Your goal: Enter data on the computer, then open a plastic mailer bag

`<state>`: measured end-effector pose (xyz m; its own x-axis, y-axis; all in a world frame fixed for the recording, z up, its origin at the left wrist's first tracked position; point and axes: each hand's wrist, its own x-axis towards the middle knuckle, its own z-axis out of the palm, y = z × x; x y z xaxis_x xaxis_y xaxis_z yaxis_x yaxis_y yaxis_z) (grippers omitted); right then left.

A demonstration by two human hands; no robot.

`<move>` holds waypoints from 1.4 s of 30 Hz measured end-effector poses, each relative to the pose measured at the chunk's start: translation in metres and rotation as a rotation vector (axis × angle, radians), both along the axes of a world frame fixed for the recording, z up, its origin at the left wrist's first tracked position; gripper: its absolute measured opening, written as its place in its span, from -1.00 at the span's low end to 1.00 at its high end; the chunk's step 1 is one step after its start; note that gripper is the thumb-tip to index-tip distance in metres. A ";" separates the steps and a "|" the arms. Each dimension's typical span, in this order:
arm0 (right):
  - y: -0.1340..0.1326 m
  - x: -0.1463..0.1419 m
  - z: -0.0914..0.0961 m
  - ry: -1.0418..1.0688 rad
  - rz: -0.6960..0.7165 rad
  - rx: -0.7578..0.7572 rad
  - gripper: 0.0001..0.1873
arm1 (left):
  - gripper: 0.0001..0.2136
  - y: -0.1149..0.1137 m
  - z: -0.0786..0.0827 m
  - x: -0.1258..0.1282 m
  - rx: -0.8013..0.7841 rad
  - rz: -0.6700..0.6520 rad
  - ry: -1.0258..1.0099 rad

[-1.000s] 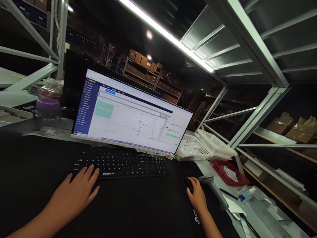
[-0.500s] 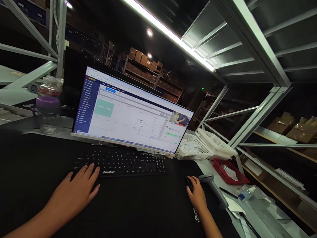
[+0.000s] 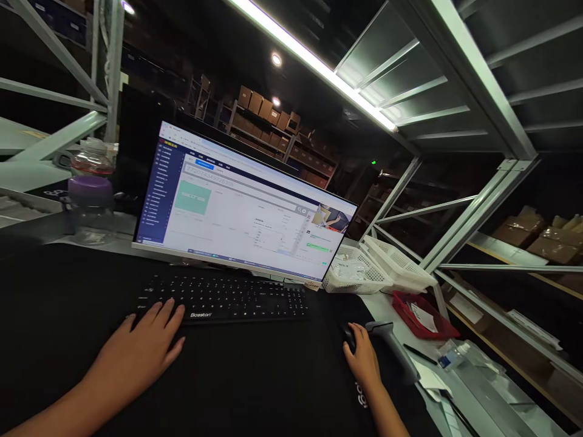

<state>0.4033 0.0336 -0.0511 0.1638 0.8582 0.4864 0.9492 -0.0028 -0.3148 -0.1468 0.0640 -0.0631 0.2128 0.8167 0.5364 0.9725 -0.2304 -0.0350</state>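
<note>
My left hand (image 3: 141,340) lies flat with fingers spread, its fingertips at the lower left edge of a black keyboard (image 3: 237,298). My right hand (image 3: 362,355) is curled over a dark computer mouse (image 3: 348,335), which it mostly covers. Both rest on a large black desk mat (image 3: 255,376). Behind the keyboard stands a lit monitor (image 3: 241,224), showing a page with a blue side menu, a long number and a small pop-up box. A grey handheld scanner (image 3: 396,349) lies just right of my right hand.
Beyond the monitor's right side are white plastic baskets (image 3: 357,282) and a red tray (image 3: 423,318) with papers. A clear bottle (image 3: 453,357) lies farther right. At left stands a purple-banded jug (image 3: 91,200). Metal shelf posts (image 3: 483,212) frame the right.
Both hands stay in place. The view has shifted only very slightly.
</note>
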 end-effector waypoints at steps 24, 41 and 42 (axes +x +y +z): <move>-0.006 -0.009 0.012 -0.006 -0.075 -0.061 -0.45 | -0.36 -0.003 0.005 0.000 -0.022 -0.007 -0.038; -0.012 -0.015 0.022 -0.006 -0.008 -0.081 -0.50 | -0.33 0.002 -0.004 -0.004 0.038 -0.028 0.046; -0.012 -0.014 0.022 -0.007 -0.005 -0.079 -0.50 | -0.33 0.002 -0.004 -0.004 0.040 -0.030 0.055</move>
<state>0.3888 0.0219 -0.0296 0.1654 0.8931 0.4184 0.9513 -0.0325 -0.3067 -0.1512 0.0662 -0.0668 0.2670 0.7876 0.5554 0.9615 -0.2567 -0.0981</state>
